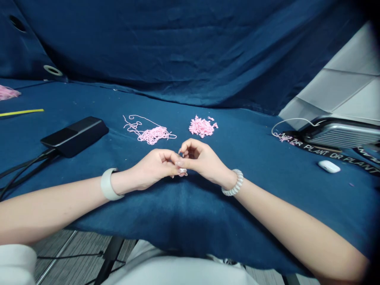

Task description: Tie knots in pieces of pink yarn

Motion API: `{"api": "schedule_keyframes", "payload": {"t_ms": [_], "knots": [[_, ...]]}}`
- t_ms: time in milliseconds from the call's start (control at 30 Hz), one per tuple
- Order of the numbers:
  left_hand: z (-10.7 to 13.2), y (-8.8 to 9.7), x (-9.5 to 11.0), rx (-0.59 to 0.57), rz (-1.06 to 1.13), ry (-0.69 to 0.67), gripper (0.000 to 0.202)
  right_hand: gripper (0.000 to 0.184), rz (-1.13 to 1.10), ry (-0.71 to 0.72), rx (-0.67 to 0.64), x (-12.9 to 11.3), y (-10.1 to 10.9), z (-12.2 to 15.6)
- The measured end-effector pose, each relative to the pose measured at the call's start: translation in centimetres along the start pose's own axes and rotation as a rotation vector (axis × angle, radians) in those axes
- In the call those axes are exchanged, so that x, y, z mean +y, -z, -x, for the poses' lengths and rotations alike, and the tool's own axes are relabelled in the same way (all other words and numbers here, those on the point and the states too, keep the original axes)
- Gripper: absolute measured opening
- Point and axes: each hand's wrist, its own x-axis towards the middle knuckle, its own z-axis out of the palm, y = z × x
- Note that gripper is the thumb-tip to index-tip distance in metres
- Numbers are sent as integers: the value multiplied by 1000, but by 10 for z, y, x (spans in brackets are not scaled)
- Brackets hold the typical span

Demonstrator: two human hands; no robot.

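My left hand and my right hand meet fingertip to fingertip over the front part of the blue cloth. Both are closed in a pinch; whatever lies between the fingers is too small or hidden to name. Just beyond them, a loose tangle of pink yarn trails a curling end to the left. A small heap of pink knotted yarn bits lies behind my right hand. A pale band circles my left wrist, and a coiled hair tie sits on my right wrist.
A black box-shaped device with cables lies at left. Beyond it are a yellow strip and more pink yarn. At right are a white earbud case, a lettered black strap and a ribbed grey device.
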Motion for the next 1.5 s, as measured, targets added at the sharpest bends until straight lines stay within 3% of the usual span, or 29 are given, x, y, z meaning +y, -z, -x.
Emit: {"api": "schedule_keyframes", "payload": {"t_ms": [133, 267, 467, 733, 933, 1033, 1200, 1500], "knots": [[2, -1, -2, -2, 13, -141, 8, 30, 47, -40, -35, -12, 9, -3], [5, -2, -2, 44, -83, -320, 7, 45, 273, -117, -204, -21, 19, -3], [13, -4, 3, 81, -261, -429, 4, 39, 339, -137, -417, -23, 17, 0], [13, -5, 5, 145, -196, -310, 10, 25, 384, -37, -321, -24, 15, 2], [8, -5, 2, 167, 59, -197, 7, 21, 423, 35, -86, -25, 12, 1], [8, -4, 3, 158, 228, -84, 6, 17, 533, 133, 0, -26, 9, 3], [8, -5, 6, 172, 384, -3, 8, 12, 741, 461, 91, -25, 7, 6], [5, -7, 7, 238, 369, -4, 11, 31, 1303, 790, -160, -25, 6, 11]]}}
